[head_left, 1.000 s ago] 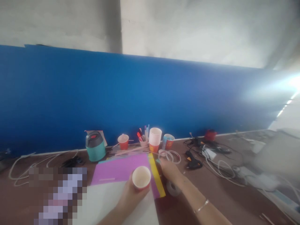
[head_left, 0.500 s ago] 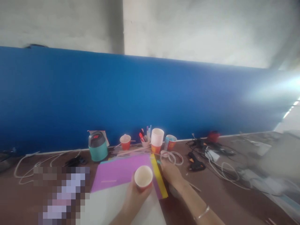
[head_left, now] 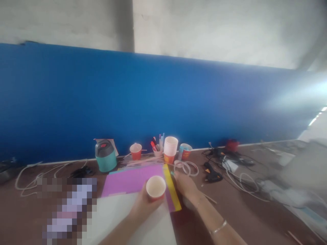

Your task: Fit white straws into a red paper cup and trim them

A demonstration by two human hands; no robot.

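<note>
My left hand (head_left: 149,201) wraps round a red and white paper cup (head_left: 155,189), mouth up and tilted toward me, above a white sheet (head_left: 120,217). Its inside looks bare. To the right, my right hand (head_left: 184,183) is low over the table beside a yellow sheet (head_left: 171,189), its fingers bent. A small teal bit (head_left: 173,173) shows at the fingertips; whether it is held is too blurred to make out. Just beyond are white ring-shaped coils (head_left: 190,168). A purple sheet (head_left: 130,180) lies partly under the white one.
Along the blue partition (head_left: 163,98) stand a teal jug (head_left: 106,160), a cup (head_left: 136,152), a pen cup (head_left: 157,153), stacked cups (head_left: 170,148) and another cup (head_left: 186,152). A glue gun (head_left: 212,173) and cables (head_left: 245,185) lie right.
The view has tipped down slightly. Under the cup, the white sheet's far edge lies a little farther over the purple sheet. Both hands keep nearly the same places.
</note>
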